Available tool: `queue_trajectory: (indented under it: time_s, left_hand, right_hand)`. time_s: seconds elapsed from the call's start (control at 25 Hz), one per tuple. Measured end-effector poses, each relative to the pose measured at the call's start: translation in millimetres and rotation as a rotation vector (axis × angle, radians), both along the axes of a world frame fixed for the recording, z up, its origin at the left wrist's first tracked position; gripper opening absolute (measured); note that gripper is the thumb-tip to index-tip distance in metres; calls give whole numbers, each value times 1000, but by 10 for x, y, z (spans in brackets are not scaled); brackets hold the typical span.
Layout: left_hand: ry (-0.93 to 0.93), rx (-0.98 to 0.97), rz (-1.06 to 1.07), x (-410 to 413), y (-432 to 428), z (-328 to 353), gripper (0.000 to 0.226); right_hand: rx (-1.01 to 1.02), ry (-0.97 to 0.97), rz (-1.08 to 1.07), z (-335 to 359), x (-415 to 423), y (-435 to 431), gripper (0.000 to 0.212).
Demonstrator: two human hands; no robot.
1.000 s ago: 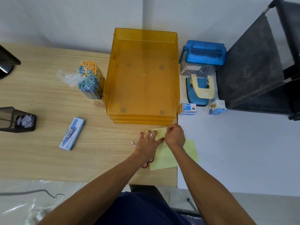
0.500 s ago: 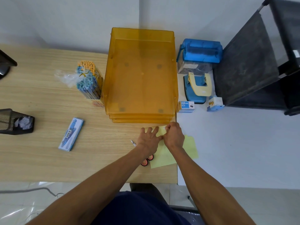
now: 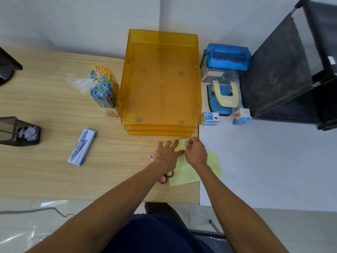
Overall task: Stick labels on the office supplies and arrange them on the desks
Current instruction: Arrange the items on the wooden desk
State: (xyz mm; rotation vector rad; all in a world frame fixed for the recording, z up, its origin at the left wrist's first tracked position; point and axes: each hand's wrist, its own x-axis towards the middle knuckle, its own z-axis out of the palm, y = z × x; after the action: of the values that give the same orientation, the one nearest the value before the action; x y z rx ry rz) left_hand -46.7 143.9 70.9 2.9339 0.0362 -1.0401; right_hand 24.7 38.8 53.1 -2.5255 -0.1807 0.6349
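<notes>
A yellow label sheet lies at the wooden desk's right front corner, partly over the white desk. My left hand presses flat on the sheet with fingers spread. My right hand pinches a small yellow label at the sheet's far edge, lifting it. A stack of orange letter trays stands just behind the hands. Scissors with pink handles lie under my left wrist, mostly hidden.
On the wooden desk are a bundle of pencils, a blue boxed set and a black mesh holder. The white desk carries a blue clip box, hole punch, binder-clip box and small dispenser. A black shelf stands at right.
My right hand has peeled the small label up from the sheet's far edge. The left hand stays pressed on the sheet.
</notes>
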Motion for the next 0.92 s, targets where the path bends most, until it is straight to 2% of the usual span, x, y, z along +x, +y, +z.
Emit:
queue_trajectory:
  time_s: [0.12,0.28,0.4,0.56,0.68,0.76,0.92]
  left_hand:
    - [-34,-158,132,24,78,53,57]
    - [-317,-599,712,-118,352,105,30]
    - [-436,-912,1048,-310,579,157,28]
    - [-567,-994,1162,-647,912,198,13]
    - [-639,-1016,1196,-930,1201,256,12]
    - [-658,-1033,1224,-1133,1445,306,12]
    - [-647,-1091,1263,-1528,1903,369,12]
  right_hand:
    - [209,84,-114,20,-31,15,6]
    - [456,207,-169,133,-178,205,11]
    - [546,306,-93,258,-313,443,14]
    - [584,381,19,362,-526,838,15]
    - [580,416,65,403,-735,1166,13]
    - [594,428,49,440,-920,1403,9]
    - [618,431,59,491,-1324,1852,20]
